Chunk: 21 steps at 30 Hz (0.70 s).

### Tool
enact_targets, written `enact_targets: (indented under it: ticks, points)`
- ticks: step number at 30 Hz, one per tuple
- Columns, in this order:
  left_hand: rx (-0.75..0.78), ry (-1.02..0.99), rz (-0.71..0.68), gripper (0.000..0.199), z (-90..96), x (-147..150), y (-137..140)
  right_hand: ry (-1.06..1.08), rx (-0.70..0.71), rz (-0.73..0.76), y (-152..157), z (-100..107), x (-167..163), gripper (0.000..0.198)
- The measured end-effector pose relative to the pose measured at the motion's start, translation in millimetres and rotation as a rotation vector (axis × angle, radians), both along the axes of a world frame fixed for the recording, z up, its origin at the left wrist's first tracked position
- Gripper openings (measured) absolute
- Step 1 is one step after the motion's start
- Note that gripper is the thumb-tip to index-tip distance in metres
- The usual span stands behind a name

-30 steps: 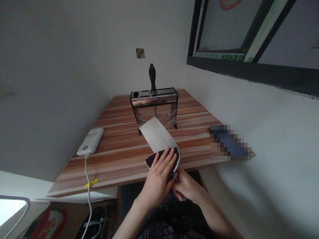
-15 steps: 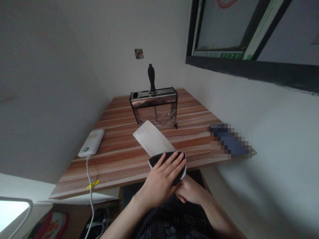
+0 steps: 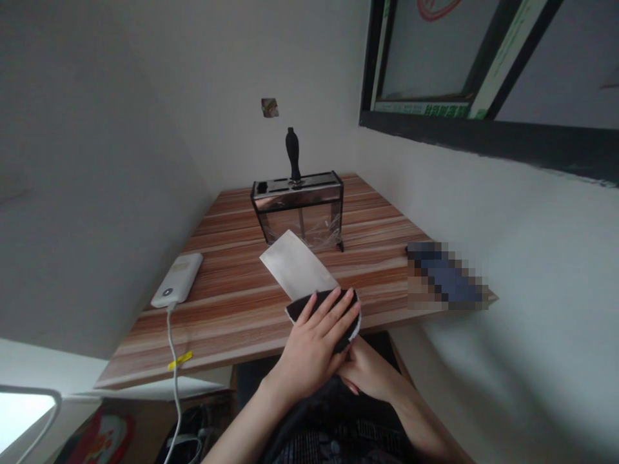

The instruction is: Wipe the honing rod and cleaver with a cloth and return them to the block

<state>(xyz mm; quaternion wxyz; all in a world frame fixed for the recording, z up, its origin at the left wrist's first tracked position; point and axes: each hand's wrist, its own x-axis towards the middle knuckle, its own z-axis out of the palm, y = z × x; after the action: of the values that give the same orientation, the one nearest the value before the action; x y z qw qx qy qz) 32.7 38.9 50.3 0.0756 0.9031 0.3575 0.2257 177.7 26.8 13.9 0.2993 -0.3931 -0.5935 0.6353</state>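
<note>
A cleaver point(image 3: 298, 265) with a broad, pale grey rectangular blade points away from me over the front of the table, tilted to the left. Across the blade's near part lies a black cloth pad point(image 3: 302, 305) with a ragged white edge. My left hand point(image 3: 316, 341) presses on the pad from above, fingers stretched and slightly apart, thumb hidden. Below and to the right, my right hand point(image 3: 362, 368) is closed at the cleaver's near end; the handle itself is hidden by the hands.
A clear-sided knife holder point(image 3: 297, 201) with a slotted metal top stands behind the blade, a black-handled tool point(image 3: 293, 154) upright in it. A white power bank point(image 3: 178, 278) with a cable point(image 3: 173, 361) lies left. A blurred dark object point(image 3: 449, 277) lies right, beside the wall.
My left hand and the black pad have shifted slightly up along the blade. The cleaver has moved very little, and both hands keep their hold.
</note>
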Motion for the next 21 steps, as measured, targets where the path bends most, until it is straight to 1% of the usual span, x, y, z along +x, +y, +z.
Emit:
enact_targets:
  ticks: [3,6,8,11,13,18,21]
  points:
    - [0.021,-0.026,-0.021,0.067,-2.8,-1,2,0.017,-0.016,-0.002,0,0,0,0.019]
    - [0.04,-0.036,-0.054,0.066,-9.4,-8,2,0.022,-0.044,0.002,0,-1,0,0.014]
    - [0.057,-0.011,-0.017,0.066,-14.6,-15,0,0.029,-0.082,0.01,-1,-2,-1,0.014]
    - [0.101,0.055,0.091,0.066,-19.4,-24,-2,0.029,-0.121,0.016,-2,-1,-2,0.024]
    - [0.115,0.09,0.107,0.067,-18.9,-27,-3,0.019,-0.113,0.018,-2,-1,-2,0.025]
    - [0.073,0.124,0.013,0.068,-11.4,-22,-3,0.017,-0.074,0.026,-1,-1,-2,0.018]
    - [0.07,0.106,0.008,0.068,-8.9,-19,-1,-0.035,-0.049,0.013,-1,0,-1,0.015]
